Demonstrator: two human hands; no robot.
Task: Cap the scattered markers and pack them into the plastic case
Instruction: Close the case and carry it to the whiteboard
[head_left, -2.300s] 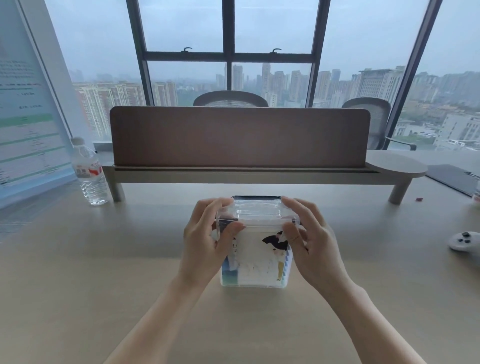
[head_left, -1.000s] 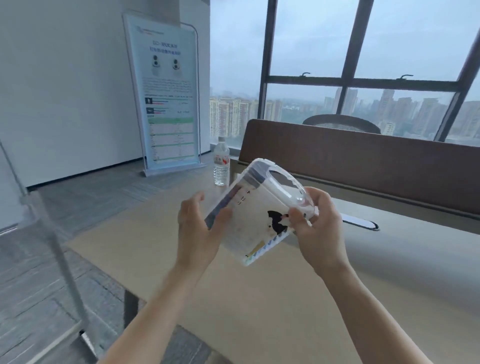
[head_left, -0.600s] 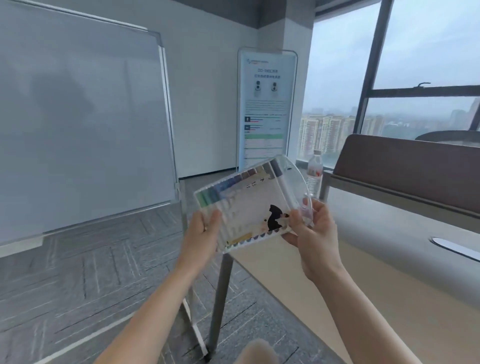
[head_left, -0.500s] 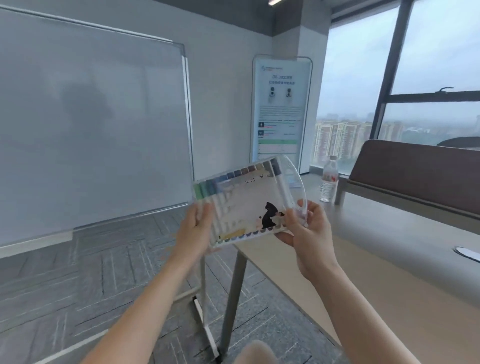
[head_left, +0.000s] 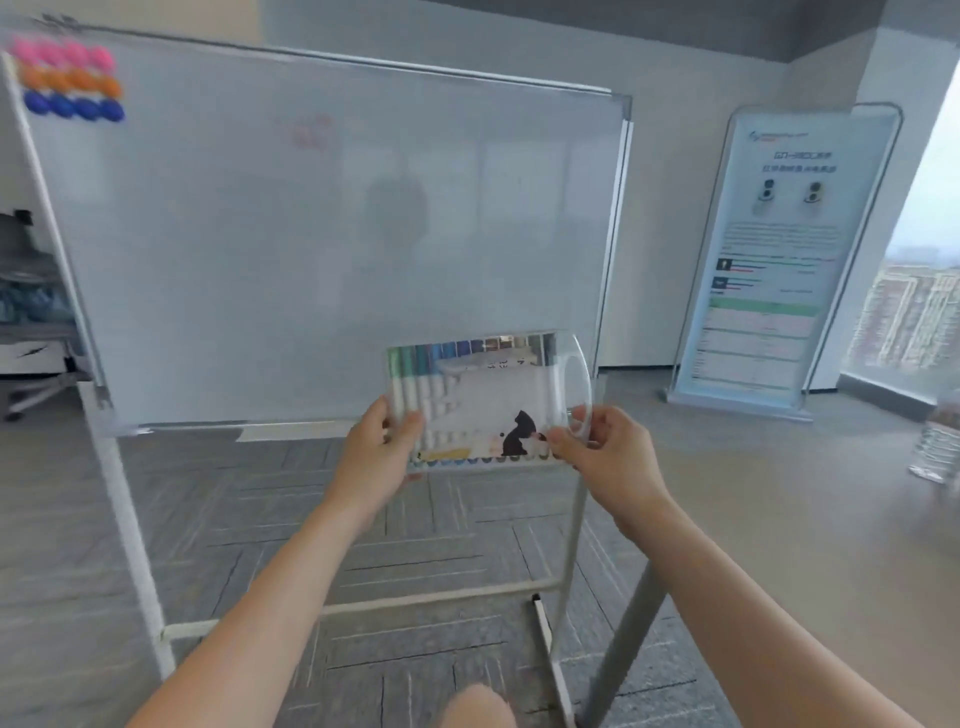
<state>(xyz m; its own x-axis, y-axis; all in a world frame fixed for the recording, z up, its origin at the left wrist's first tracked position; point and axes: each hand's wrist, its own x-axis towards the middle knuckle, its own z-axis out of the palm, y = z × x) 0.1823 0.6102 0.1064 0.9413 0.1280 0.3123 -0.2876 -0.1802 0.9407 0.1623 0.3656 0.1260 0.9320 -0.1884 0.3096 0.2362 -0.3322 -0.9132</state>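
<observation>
Head view: the clear plastic marker case (head_left: 488, 400), its capped markers (head_left: 415, 379) in a row inside, is held in the air before the whiteboard (head_left: 332, 234). Left hand (head_left: 376, 449) grips its left end, right hand (head_left: 605, 449) pinches its right end by the handle.

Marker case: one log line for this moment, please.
plastic case: markers inside, held up off desk | left hand: grips left end | right hand: grips handle end
</observation>
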